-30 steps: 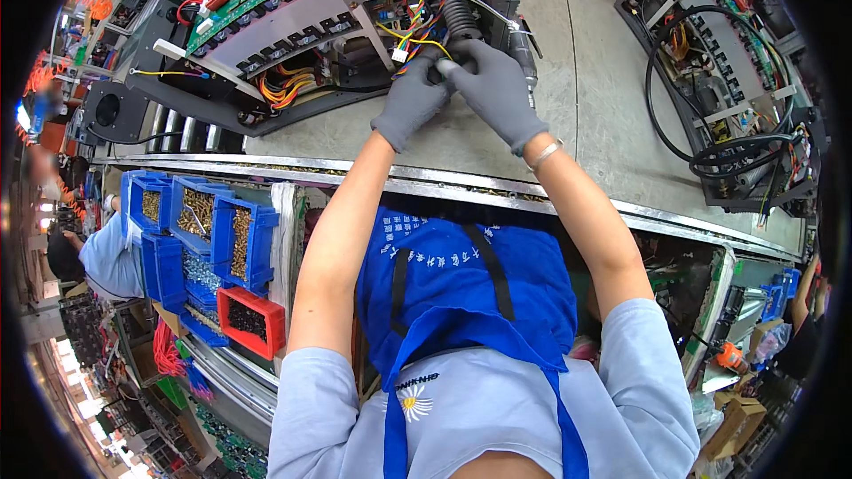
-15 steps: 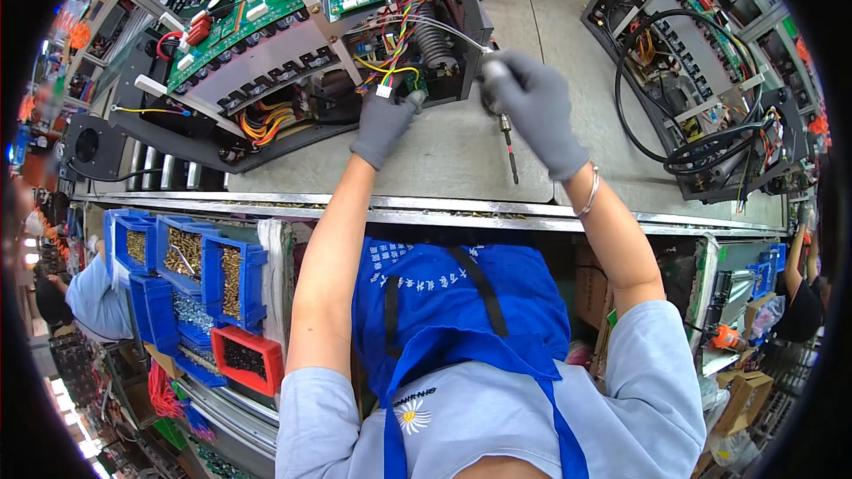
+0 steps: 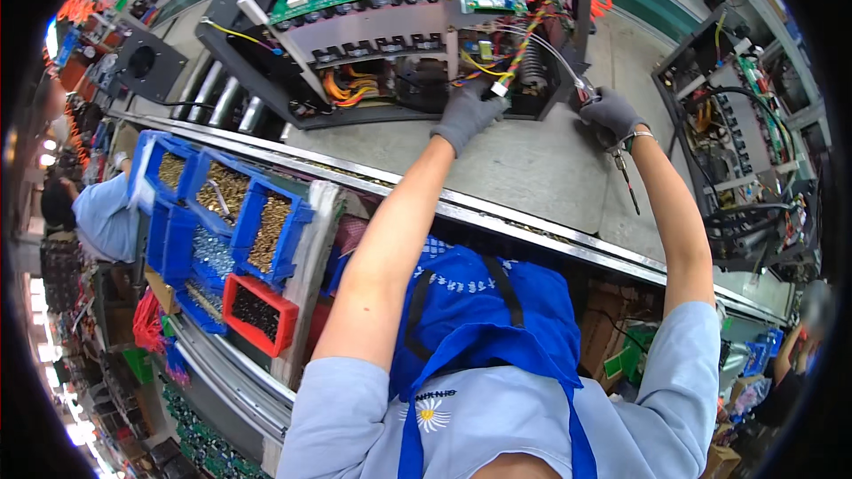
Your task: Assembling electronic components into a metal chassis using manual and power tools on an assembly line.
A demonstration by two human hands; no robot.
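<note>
Grey-gloved, the right hand (image 3: 611, 113) on my distant feed was wrapped around a slim driver (image 3: 619, 158) — its bit pointing toward the near edge of the surface (image 3: 532, 168), to the right of the open chassis (image 3: 368, 35); the left hand (image 3: 468, 115) was at the chassis's front, just beside a white connector (image 3: 500, 89), though I couldn't tell whether it pinched anything. I judged the driver rigid and fairly weighty, best gripped round its body; the coloured wires (image 3: 521, 53) looked soft, the connector light and fragile — best taken by its housing; the right hand hid most of the driver's body; shadow obscured the chassis's interior, and its far side was cut off.
</note>
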